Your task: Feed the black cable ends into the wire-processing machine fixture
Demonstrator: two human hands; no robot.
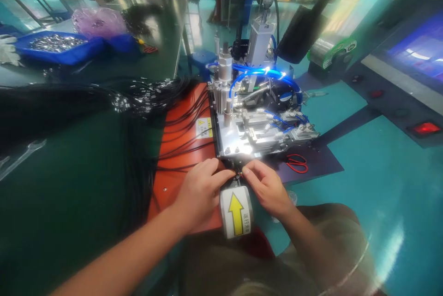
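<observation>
The black cables [152, 97] piled on the dark green surface [69, 190] could drag or tangle, since their loose lengths overlap. At the machine [238, 125], a fingertip could be nipped if it cycled with both hands so close to its front edge. The wires [240, 174], between the hands there, could slip or splay under uneven pressure, being so thin.

The machine is bright, hard-edged metal with glossy blue tubes [266, 73] arching over it. Beside it lies a flat, smooth orange plate [176, 187], crossed by thin, flexible cables. The right hand [266, 187] has thumb and forefinger pinched on the wires; the left hand [202, 187] has fingers curled and thumb reaching to them, but I cannot tell whether that grip has closed on anything. Below is a white, curved label [236, 213] with a yellow arrow. Red, looped snips [297, 163] lie to the right; the wires look fine and coloured.
</observation>
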